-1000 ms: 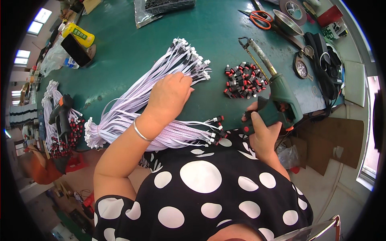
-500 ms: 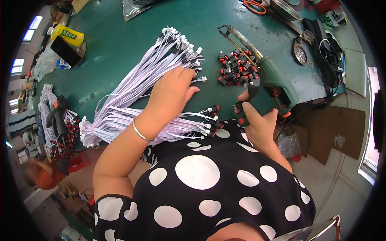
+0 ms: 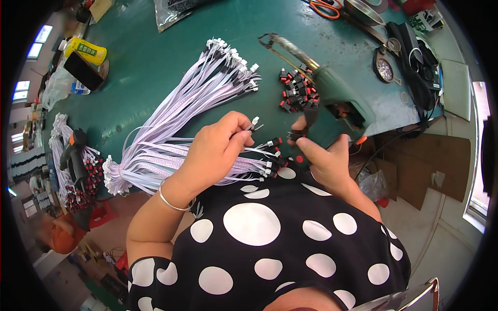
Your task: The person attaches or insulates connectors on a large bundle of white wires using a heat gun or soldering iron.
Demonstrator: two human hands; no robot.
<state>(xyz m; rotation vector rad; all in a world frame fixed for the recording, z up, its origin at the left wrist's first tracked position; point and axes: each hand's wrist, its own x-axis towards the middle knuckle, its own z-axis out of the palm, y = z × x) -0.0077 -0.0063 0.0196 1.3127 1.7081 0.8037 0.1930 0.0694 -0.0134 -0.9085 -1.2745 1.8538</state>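
My left hand [image 3: 220, 145] is closed, thumb and forefinger pinching a wire lead just behind its small white connector [image 3: 255, 121]. In my right hand [image 3: 329, 163] is a green soldering gun [image 3: 340, 90], its metal barrel pointing to the far left. A small black part [image 3: 294, 136] also shows between that hand's thumb and forefinger. Just beyond lies a heap of small black-and-red switches [image 3: 296, 94], partly covered by the gun. White flat cables [image 3: 192, 93] with white connectors fan away from a tied bundle [image 3: 116, 173]; nearer cables end in black-and-red switches [image 3: 275, 150].
At the left edge are another cable bundle [image 3: 61, 129] and a black tool with an orange tip [image 3: 75, 147]. A phone [image 3: 84, 71] leans by a yellow bottle [image 3: 88, 51]. Orange-handled scissors [image 3: 326, 8], a metal bowl [image 3: 365, 10] and a black strap lie far right.
My left hand has drawn nearer, away from the far cable ends, and now pinches one lead. My right hand and the soldering gun have shifted left, over part of the switch heap.
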